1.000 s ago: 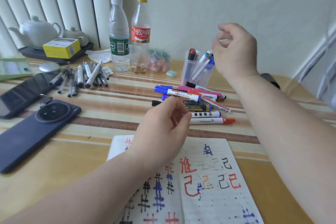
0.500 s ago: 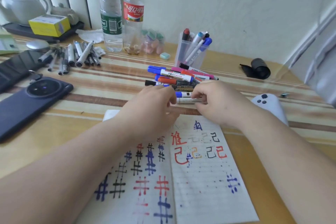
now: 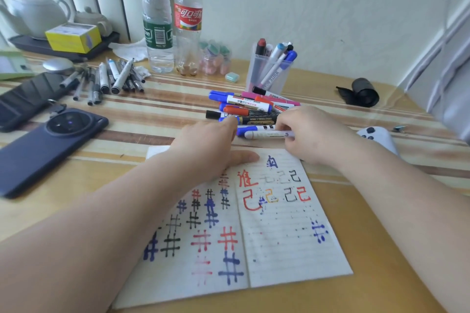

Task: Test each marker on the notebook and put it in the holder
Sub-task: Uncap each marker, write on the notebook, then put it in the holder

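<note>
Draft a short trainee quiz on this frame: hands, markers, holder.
1. True or false: the thumb of the left hand lies on the notebook.
2. Fill in: seen from the person, the holder stands ___ the marker pile.
3. The right hand grips: A) a white-barrelled marker, B) the holder, C) nothing.
Key: 1 true; 2 behind (farther away); 3 A.

One head view, forward-down, seemingly close over the table [image 3: 318,84]
</note>
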A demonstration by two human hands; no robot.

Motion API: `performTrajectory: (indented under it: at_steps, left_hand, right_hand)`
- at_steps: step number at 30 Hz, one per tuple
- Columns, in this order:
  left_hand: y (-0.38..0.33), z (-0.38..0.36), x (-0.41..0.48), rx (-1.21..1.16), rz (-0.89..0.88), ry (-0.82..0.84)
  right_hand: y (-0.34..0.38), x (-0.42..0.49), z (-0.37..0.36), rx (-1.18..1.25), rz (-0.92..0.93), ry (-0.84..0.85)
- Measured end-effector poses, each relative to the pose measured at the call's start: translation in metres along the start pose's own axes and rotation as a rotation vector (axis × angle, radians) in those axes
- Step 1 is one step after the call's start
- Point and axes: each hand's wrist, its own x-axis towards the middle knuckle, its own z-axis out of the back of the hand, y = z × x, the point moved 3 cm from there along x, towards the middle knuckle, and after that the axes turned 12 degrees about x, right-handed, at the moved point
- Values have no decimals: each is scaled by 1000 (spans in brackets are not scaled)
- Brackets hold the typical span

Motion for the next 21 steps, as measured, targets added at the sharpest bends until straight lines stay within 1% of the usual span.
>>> performTrajectory:
  at_steps: [3,5,8,10,11,13,15,18,21]
  left_hand:
    - [6,3,7,-14,26,-84]
    - [3,6,5,-50,8,-171]
    - [-2,12,-7,-157,-77,-279]
    - [-5,12,-15,-200,-139,-306]
    - [-5,12,-18,-209,-156,-299]
    - [-6,10,-21,-227,-160,-268]
    - [-7,10,-22,-255,-150,-255]
    - [-12,11,-23,-280,-149,-256]
    - [-17,12,-24,-274,-167,-266]
  right_hand:
    - [-5,-4,4,134,65,-176]
    - [-7,-11,9,298,73,-313]
    - [-12,-23,15,684,-42,-526]
    - [-14,-27,15,1038,-88,-570]
    - [-13,-29,14,1209,-98,-547]
    - [-10,-31,7,1517,-123,-443]
    - [-4,-35,-2,1728,-169,-325]
    - [9,-40,-17,1870,-186,-176]
    - [20,-43,-27,1888,-149,-59]
